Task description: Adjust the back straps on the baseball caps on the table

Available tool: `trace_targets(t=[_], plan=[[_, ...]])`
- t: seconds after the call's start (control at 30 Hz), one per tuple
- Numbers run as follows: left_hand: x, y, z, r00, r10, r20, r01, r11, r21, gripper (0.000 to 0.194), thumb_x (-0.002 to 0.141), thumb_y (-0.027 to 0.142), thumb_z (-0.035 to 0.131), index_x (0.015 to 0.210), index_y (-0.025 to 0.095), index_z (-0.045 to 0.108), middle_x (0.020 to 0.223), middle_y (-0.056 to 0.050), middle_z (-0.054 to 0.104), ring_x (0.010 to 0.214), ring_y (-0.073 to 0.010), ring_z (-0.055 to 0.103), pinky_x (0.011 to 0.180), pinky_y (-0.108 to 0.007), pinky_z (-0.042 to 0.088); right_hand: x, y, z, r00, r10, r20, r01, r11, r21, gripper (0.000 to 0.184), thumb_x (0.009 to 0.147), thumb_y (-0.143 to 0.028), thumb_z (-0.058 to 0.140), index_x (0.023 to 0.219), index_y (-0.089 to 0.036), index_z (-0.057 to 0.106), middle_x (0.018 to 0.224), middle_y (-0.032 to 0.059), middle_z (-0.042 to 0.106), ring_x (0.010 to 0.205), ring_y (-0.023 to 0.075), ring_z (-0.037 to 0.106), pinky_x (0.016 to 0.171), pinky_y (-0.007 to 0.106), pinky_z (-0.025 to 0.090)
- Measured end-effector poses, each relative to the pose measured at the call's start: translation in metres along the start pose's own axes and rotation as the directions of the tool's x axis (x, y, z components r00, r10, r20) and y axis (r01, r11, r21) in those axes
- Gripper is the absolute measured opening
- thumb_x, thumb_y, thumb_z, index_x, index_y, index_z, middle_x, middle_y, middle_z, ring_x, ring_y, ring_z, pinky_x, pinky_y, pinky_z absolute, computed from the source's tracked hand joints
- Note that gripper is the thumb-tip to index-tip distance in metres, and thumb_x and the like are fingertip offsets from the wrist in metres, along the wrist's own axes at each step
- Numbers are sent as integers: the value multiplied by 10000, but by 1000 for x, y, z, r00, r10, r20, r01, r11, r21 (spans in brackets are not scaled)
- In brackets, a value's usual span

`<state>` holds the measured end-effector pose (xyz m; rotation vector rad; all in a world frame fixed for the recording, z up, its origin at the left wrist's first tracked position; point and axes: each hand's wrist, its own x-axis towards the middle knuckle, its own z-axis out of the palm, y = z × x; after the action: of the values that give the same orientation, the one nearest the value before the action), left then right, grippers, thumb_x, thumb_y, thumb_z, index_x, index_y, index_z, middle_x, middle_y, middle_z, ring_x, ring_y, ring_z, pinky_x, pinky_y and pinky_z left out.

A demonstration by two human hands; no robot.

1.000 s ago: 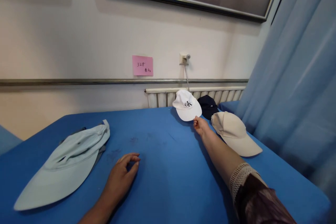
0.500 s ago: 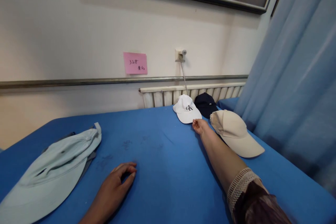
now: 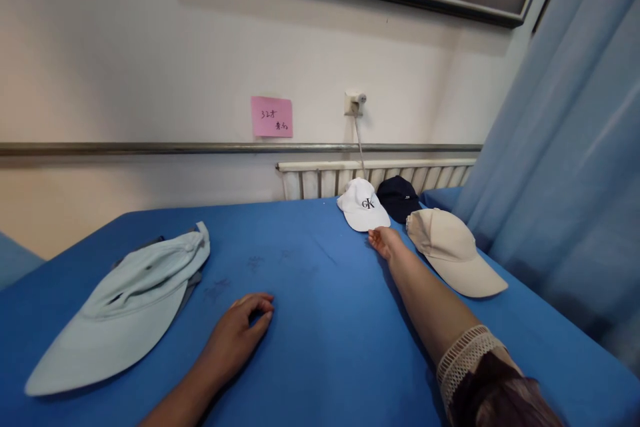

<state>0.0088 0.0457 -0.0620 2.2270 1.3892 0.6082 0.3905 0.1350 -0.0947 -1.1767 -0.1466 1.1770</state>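
My left hand [image 3: 245, 333] rests on the blue bed, its fingers loosely bent, the thumb apart and nothing in it. Left of it lies a pale blue baseball cap [image 3: 145, 300] with a creased crown, over something darker that is mostly hidden. My right hand [image 3: 384, 241] reaches far forward, just below the brim edge of a white baseball cap [image 3: 364, 210] with black letters. Its fingers are slightly curled and apart, and no cap is seen between them. Behind and right of the white cap is a navy cap [image 3: 399, 197]; a beige cap [image 3: 453, 247] lies beside my right forearm.
A white radiator [image 3: 320, 180] and a metal rail [image 3: 200, 148] run along the wall behind the blue bed surface [image 3: 320, 347]. A cord hangs from a wall socket [image 3: 353, 105]. A pink note [image 3: 271, 117] sticks to the wall. Blue curtains [image 3: 565, 147] hang at the right.
The view has shifted, so the caps and wall appear farther right. My right hand has come slightly away from the white cap's brim, its fingers loosening. My left hand keeps its loosely bent pose.
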Motion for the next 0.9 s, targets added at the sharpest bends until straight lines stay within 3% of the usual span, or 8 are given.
trace_targets(t=[0.3, 0.47, 0.53, 0.63, 0.73, 0.83, 0.9], plan=[[0, -1, 2, 999, 35, 9, -34, 999, -36, 188, 826, 325, 499, 798, 211, 645, 1110, -73, 690, 1065, -250, 627, 981, -427, 455, -24, 6, -3, 996, -91, -8, 90, 988, -128, 344, 943, -342, 588, 1236, -164, 564, 1233, 96, 589, 1039, 227, 617, 867, 433, 541], [-6, 6, 6, 999, 45, -10, -46, 997, -62, 150, 799, 283, 519, 786, 204, 646, 1042, -70, 710, 1024, -240, 641, 953, -401, 471, -53, 22, -5, 987, -161, 5, 157, 957, -244, 344, 947, -346, 584, 1236, -162, 563, 1234, 98, 587, 1039, 226, 617, 868, 432, 541], [-7, 8, 6, 999, 9, -50, -13, 996, -87, 158, 797, 270, 515, 832, 201, 653, 982, -62, 719, 959, -228, 659, 907, -383, 498, -70, 37, -2, 979, -203, 29, 202, 933, -298, 296, 946, -327, 579, 1181, -148, 590, 1159, 95, 621, 968, 202, 634, 825, 389, 551], [-8, 6, -4, 976, -50, -212, 38, 998, -60, 213, 797, 259, 514, 939, 186, 655, 1014, -79, 710, 959, -236, 658, 899, -392, 506, -107, 71, 6, 958, -257, 126, 286, 878, -384, 151, 808, -202, 631, 936, -128, 663, 816, 59, 677, 721, 161, 634, 662, 279, 526], [-11, -3, -31, 882, -34, -470, 82, 993, 83, 226, 802, 240, 524, 979, 165, 642, 1131, -123, 673, 1095, -272, 608, 1000, -433, 449, -156, 114, 14, 914, -255, 316, 382, 805, -454, 152, 671, -168, 646, 818, -181, 683, 741, 20, 677, 707, 180, 633, 667, 289, 512], [-17, -17, -65, 702, -28, -711, 245, 948, 205, 266, 826, 267, 548, 1062, 161, 615, 1240, -148, 619, 1213, -310, 527, 1068, -482, 373, -202, 146, 16, 797, -215, 565, 532, 693, -487, 148, 664, -176, 601, 777, -229, 680, 773, 5, 681, 755, 208, 636, 746, 343, 507], [-20, -27, -83, 594, -123, -795, 433, 882, 187, 347, 823, 337, 593, 1119, 155, 599, 1304, -177, 574, 1248, -359, 481, 1054, -527, 362, -220, 153, 15, 722, -202, 662, 610, 637, -471, 189, 646, -155, 618, 782, -264, 690, 843, -8, 678, 818, 216, 629, 796, 350, 490]])
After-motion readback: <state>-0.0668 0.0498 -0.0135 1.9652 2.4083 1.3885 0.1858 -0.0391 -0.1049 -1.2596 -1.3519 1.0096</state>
